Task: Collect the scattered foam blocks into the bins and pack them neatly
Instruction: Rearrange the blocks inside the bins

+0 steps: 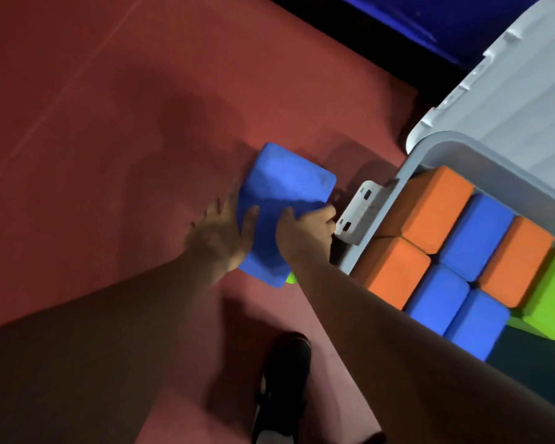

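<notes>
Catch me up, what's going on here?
A person handles a blue foam block beside the grey bin. The right grip curls round one edge; the left grip rests flat-fingered on the other. The bin already holds orange blocks, blue blocks and a green block in rows.

The red floor (109, 155) lies open to the left of and beyond the flat blue foam block (285, 193), giving wide passage there. To the right the way is tight: the grey plastic bin (481, 155) stands close, its white latch (362, 211) jutting out just beside the right hand (305, 233). Inside, packed orange, blue and green foam blocks (430, 206) fill most of the bin, leaving a dark bare patch (526, 363) at the lower right. A black shoe (285, 379) stands nearby on the floor.
</notes>
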Demonstrator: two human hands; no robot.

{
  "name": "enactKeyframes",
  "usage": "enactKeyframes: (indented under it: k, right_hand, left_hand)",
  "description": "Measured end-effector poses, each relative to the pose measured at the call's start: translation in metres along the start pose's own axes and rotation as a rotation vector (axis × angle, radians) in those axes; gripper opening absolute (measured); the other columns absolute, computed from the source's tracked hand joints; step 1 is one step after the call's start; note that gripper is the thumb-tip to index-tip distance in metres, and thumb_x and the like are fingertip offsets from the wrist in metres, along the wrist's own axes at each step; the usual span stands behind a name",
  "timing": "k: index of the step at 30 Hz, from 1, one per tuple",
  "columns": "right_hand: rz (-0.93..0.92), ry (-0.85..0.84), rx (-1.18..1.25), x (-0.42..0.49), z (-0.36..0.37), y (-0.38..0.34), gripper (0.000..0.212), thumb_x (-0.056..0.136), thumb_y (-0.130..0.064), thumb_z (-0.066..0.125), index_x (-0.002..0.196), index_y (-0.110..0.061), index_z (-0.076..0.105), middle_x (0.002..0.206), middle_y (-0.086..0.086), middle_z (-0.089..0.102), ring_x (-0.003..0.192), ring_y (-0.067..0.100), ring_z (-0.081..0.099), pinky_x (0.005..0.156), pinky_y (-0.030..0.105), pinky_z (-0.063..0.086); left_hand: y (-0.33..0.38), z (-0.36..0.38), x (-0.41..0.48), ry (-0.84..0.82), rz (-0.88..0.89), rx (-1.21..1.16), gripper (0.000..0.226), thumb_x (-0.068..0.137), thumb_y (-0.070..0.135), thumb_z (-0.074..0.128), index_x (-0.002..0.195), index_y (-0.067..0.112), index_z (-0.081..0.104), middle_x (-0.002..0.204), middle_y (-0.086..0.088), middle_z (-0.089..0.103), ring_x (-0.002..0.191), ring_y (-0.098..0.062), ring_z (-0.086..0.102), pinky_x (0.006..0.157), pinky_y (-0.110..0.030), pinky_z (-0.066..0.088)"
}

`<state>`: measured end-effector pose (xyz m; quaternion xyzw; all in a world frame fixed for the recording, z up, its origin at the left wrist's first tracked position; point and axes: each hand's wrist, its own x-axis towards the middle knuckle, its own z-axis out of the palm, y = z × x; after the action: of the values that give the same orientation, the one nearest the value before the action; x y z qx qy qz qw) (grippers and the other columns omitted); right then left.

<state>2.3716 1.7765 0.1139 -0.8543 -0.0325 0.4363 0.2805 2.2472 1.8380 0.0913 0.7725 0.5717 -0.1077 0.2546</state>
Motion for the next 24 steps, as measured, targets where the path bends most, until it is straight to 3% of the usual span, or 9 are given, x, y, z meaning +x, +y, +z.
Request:
enactKeyframes:
  k: [4,6,9,14,17,18,21,24]
  right_hand:
    - [0.042,-0.064,0.103,-0.004,0.001,0.024,0.056,0.102,-0.045,0.050,0.141,-0.009,0.033,0.140,0.016,0.053,0.127,0.038,0.054,0.100,0.039,0.042]
    - [-0.038,-0.058,0.128,-0.006,-0.005,0.029,0.058,0.102,-0.050,0.048,0.147,-0.015,0.036,0.140,0.010,0.055,0.128,0.033,0.054,0.103,0.037,0.043]
    - [-0.203,-0.057,0.149,-0.015,-0.022,0.023,0.065,0.095,-0.060,0.045,0.150,-0.027,0.040,0.139,0.005,0.057,0.129,0.026,0.054,0.110,0.041,0.042]
    - [-0.343,-0.031,0.345,-0.025,-0.076,-0.003,0.078,0.084,-0.067,0.048,0.152,-0.029,0.043,0.150,-0.002,0.049,0.138,0.009,0.047,0.119,0.040,0.036]
    - [-0.404,0.080,0.430,-0.033,-0.135,-0.012,0.078,0.084,-0.068,0.049,0.146,-0.020,0.052,0.146,0.001,0.051,0.138,0.012,0.046,0.119,0.040,0.035]
    - [-0.400,0.123,0.457,-0.038,-0.159,-0.011,0.080,0.083,-0.070,0.048,0.144,-0.018,0.053,0.145,0.001,0.051,0.137,0.012,0.046,0.119,0.039,0.034]
    - [-0.387,0.317,0.547,-0.051,-0.230,0.006,0.081,0.078,-0.075,0.047,0.133,-0.017,0.060,0.133,0.002,0.060,0.129,0.015,0.053,0.114,0.041,0.039]
    - [-0.385,0.472,0.643,-0.062,-0.299,0.031,0.073,0.079,-0.072,0.054,0.128,-0.019,0.065,0.128,-0.003,0.065,0.124,0.012,0.058,0.111,0.040,0.043]
  left_hand:
    - [0.002,0.003,-0.012,-0.001,0.049,-0.133,0.095,0.082,0.078,0.014,0.162,0.028,0.011,0.158,-0.017,0.034,0.142,-0.035,0.040,0.117,-0.042,0.029]
    - [0.009,-0.007,-0.019,-0.009,0.023,-0.179,0.087,0.087,0.079,0.027,0.161,0.034,0.016,0.146,-0.020,0.040,0.128,-0.039,0.050,0.107,-0.043,0.040]
    - [0.027,-0.034,-0.029,-0.008,0.065,-0.123,0.083,0.086,0.083,0.035,0.158,0.043,0.022,0.134,-0.014,0.039,0.115,-0.040,0.056,0.098,-0.040,0.044]
    - [0.081,-0.074,-0.039,0.083,0.140,-0.126,0.081,0.087,0.082,0.037,0.154,0.036,0.038,0.149,-0.013,0.037,0.135,-0.036,0.046,0.109,-0.045,0.041]
    - [0.138,-0.087,-0.052,0.181,0.447,-0.068,0.051,0.102,0.048,0.051,0.144,0.020,0.053,0.149,-0.020,0.049,0.134,-0.045,0.050,0.100,-0.055,0.051]
    - [0.163,-0.088,-0.055,0.162,0.473,-0.086,0.054,0.101,0.052,0.048,0.142,0.019,0.056,0.148,-0.017,0.052,0.135,-0.040,0.051,0.101,-0.052,0.051]
    - [0.245,-0.077,-0.079,0.025,0.400,-0.212,0.098,0.080,0.083,0.017,0.147,0.020,0.050,0.155,-0.003,0.045,0.145,-0.022,0.038,0.120,-0.041,0.030]
    - [0.318,-0.055,-0.118,0.020,0.488,-0.239,0.099,0.076,0.084,0.013,0.144,0.025,0.052,0.149,0.003,0.047,0.140,-0.019,0.043,0.115,-0.039,0.035]
